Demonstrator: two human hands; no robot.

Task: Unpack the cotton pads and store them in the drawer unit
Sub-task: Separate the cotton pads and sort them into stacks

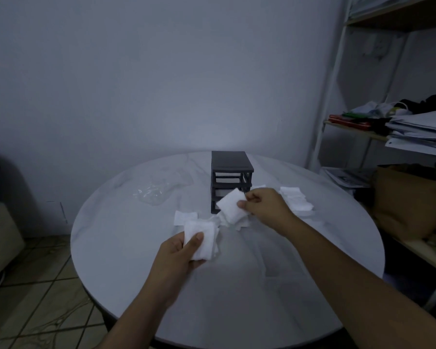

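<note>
We're over a round, pale marbled bench (136, 260) by a grey wall; left hand (176, 253) grips soft square pads (204, 238), right hand (264, 206) pinches one pad (230, 205) before the dark slatted drawer unit (230, 170)

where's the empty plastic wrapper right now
In the head view, the clear plastic wrapper lies on the round table, left of the dark drawer unit, beyond the left hand.

One drawer unit (230, 181), one plastic wrapper (153, 193), two hands (176, 250)
</note>
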